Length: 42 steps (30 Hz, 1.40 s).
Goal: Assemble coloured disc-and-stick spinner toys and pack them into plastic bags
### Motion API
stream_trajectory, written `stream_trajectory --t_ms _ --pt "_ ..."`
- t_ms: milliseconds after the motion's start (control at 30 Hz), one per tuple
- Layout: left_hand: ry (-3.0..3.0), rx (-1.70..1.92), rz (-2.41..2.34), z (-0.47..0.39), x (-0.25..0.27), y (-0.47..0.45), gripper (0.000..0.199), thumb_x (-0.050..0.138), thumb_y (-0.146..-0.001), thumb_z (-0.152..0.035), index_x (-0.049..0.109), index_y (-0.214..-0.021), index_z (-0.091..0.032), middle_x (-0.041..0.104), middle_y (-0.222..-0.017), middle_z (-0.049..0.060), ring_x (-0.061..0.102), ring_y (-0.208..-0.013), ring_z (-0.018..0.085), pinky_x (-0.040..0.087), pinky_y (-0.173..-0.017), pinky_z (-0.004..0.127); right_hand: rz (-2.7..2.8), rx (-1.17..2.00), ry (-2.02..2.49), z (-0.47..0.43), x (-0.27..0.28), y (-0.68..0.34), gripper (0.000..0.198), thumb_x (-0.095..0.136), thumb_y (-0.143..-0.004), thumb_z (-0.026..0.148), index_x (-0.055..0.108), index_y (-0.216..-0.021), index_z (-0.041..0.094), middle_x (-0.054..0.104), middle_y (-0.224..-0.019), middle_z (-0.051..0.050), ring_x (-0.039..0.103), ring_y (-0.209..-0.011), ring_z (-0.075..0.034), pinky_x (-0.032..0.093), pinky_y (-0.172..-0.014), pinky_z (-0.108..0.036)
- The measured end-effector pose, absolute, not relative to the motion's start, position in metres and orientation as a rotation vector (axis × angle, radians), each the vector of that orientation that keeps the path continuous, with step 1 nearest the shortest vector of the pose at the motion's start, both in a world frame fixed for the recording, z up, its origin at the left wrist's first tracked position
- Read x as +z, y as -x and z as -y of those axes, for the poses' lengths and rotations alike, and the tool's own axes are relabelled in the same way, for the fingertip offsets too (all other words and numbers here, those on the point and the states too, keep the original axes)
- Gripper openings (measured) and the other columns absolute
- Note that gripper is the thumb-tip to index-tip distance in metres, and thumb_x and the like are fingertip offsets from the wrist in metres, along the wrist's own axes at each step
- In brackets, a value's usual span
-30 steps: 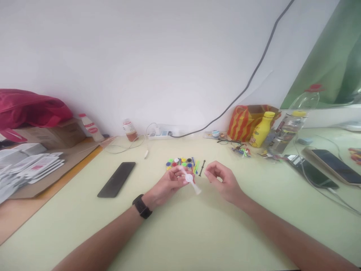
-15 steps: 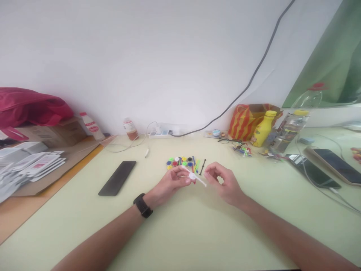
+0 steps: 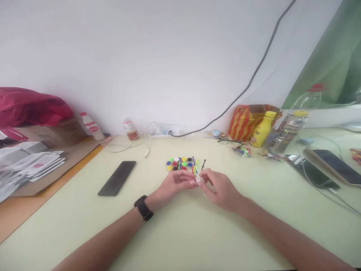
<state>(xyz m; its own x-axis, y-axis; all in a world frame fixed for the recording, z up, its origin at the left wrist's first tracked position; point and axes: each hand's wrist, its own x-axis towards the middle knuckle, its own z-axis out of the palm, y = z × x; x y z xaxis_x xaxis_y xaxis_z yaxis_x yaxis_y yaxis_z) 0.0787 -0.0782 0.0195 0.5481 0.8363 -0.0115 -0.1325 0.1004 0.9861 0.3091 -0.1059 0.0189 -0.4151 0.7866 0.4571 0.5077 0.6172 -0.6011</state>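
A small white plastic stick with a round disc at its middle (image 3: 198,178) is between my two hands, above the table. My left hand (image 3: 176,184) pinches it from the left with thumb and fingertips; a dark watch (image 3: 143,207) is on that wrist. From the right, my right hand (image 3: 221,188) closes thumb and forefinger on the same piece. Fingertips cover part of it. Just beyond lie coloured round discs (image 3: 176,164) and thin sticks in yellow, blue and red, partly hidden by the hands. A black stick (image 3: 203,164) rests beyond my right hand.
A dark phone (image 3: 117,178) lies to the left. Along the wall are a drink bottle (image 3: 130,129), a power strip (image 3: 160,134), a striped bag (image 3: 241,122) and a yellow bottle (image 3: 263,130). More phones (image 3: 313,171) with a cable lie right; white packages (image 3: 39,165) are left.
My right hand has moved left and closed on the white piece. The piece has turned from slanting down to the right to nearly upright, and my left hand still holds it.
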Motion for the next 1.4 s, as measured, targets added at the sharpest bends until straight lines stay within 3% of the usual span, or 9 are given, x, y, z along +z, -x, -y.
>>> stream_trajectory --t_ms 200,300,433,633,733,900,1167,1300,1400 --pt "-1.353 0.840 -0.688 0.082 0.019 -0.081 0.028 0.083 -0.088 -0.030 0.074 -0.109 -0.015 0.078 -0.114 0.012 0.073 -0.112 0.027 0.055 -0.106 0.044 2.093 0.828 1.028 0.109 0.019 -0.306 0.027 0.040 -0.109 0.038 0.038 -0.086 0.024 0.048 -0.071 0.005 0.042 -0.061 -0.013 0.031 -0.059 -0.026" --pt "-1.406 0.817 -0.699 0.084 0.021 -0.082 0.029 0.081 -0.090 -0.034 0.074 -0.112 -0.016 0.077 -0.115 0.012 0.073 -0.110 0.027 0.056 -0.104 0.043 2.099 0.835 1.022 0.107 0.020 -0.307 0.032 0.036 -0.110 0.039 0.035 -0.082 0.023 0.045 -0.070 0.005 0.040 -0.061 -0.014 0.031 -0.059 -0.027" --pt "-1.580 0.911 -0.840 0.083 0.019 -0.083 0.029 0.076 -0.093 -0.040 0.074 -0.110 -0.017 0.077 -0.106 0.010 0.073 -0.095 0.023 0.058 -0.085 0.034 2.101 0.493 1.093 0.096 0.034 -0.325 0.030 0.035 -0.110 0.036 0.039 -0.084 0.023 0.049 -0.074 0.002 0.047 -0.066 -0.016 0.035 -0.066 -0.029" --pt "-1.906 1.140 -1.169 0.076 0.012 -0.080 0.021 0.070 -0.095 -0.041 0.076 -0.099 -0.022 0.075 -0.090 0.004 0.059 -0.073 0.018 0.045 -0.066 0.029 1.947 -0.273 1.576 0.058 0.040 -0.383 0.029 0.033 -0.110 0.034 0.053 -0.094 0.021 0.064 -0.089 -0.008 0.058 -0.083 -0.023 0.034 -0.071 -0.033" --pt "-2.045 1.197 -1.207 0.073 0.008 -0.077 0.014 0.068 -0.096 -0.035 0.075 -0.100 -0.024 0.075 -0.095 0.004 0.059 -0.078 0.020 0.046 -0.074 0.032 2.235 -0.194 1.910 0.043 0.022 -0.397 0.024 0.039 -0.108 0.025 0.059 -0.097 0.019 0.070 -0.096 -0.013 0.064 -0.093 -0.026 0.034 -0.070 -0.032" --pt "-2.277 1.156 -1.224 0.069 0.006 -0.074 0.011 0.063 -0.097 -0.027 0.071 -0.104 -0.024 0.072 -0.101 0.006 0.061 -0.104 0.027 0.046 -0.097 0.042 2.369 -0.041 1.971 0.036 0.002 -0.402 0.022 0.047 -0.106 0.027 0.061 -0.091 0.021 0.073 -0.091 -0.008 0.068 -0.084 -0.023 0.031 -0.064 -0.030" --pt "-2.554 0.899 -1.261 0.066 0.008 -0.069 0.040 0.058 -0.101 -0.029 0.058 -0.141 -0.025 0.058 -0.144 0.008 0.048 -0.120 0.030 0.042 -0.107 0.047 2.214 -0.029 2.027 0.036 0.005 -0.411 0.038 0.043 -0.106 0.045 0.058 -0.080 0.021 0.070 -0.082 -0.006 0.064 -0.077 -0.023 0.032 -0.064 -0.031" --pt "-2.635 0.778 -1.234 0.062 0.003 -0.068 0.046 0.049 -0.105 -0.027 0.050 -0.151 -0.025 0.050 -0.155 0.008 0.042 -0.126 0.033 0.036 -0.113 0.053 2.068 -0.171 1.697 0.042 0.008 -0.389 0.027 0.047 -0.104 0.040 0.061 -0.090 0.021 0.070 -0.090 -0.008 0.064 -0.088 -0.026 0.043 -0.077 -0.037" --pt "-2.683 0.755 -1.188 0.060 -0.001 -0.068 0.050 0.045 -0.106 -0.023 0.046 -0.155 -0.024 0.048 -0.158 0.009 0.042 -0.126 0.034 0.035 -0.113 0.055 2.245 0.024 1.249 0.057 0.008 -0.357 0.021 0.047 -0.105 0.031 0.064 -0.110 0.021 0.071 -0.108 -0.009 0.063 -0.104 -0.025 0.046 -0.095 -0.040"
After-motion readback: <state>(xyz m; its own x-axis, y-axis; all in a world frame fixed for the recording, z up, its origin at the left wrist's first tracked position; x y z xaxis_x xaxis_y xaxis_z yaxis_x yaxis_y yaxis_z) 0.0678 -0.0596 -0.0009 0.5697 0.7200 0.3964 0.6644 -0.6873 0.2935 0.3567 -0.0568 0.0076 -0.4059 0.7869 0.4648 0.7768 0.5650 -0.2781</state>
